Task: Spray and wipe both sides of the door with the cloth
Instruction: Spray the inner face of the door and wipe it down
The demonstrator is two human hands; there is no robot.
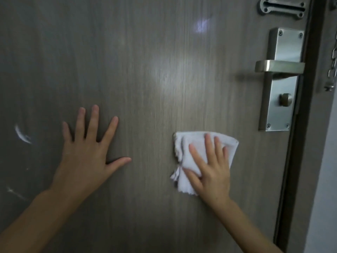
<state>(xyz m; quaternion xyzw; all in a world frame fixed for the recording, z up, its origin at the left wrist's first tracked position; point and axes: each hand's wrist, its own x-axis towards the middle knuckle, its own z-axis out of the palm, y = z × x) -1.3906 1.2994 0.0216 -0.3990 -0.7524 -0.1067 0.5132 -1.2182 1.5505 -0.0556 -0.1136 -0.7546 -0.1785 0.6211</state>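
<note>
Door (145,70) fills almost the whole view, a grey-brown wood face with thin up-and-down lines and a soft shine in the middle. White curved smears (21,135) show low on its left side. The right hand (212,167) lies flat with fingers spread, pressing a folded white cloth (187,143) on the door, below the silver handle (279,66). The left hand (85,154) is bare, spread wide, flat on the door
</note>
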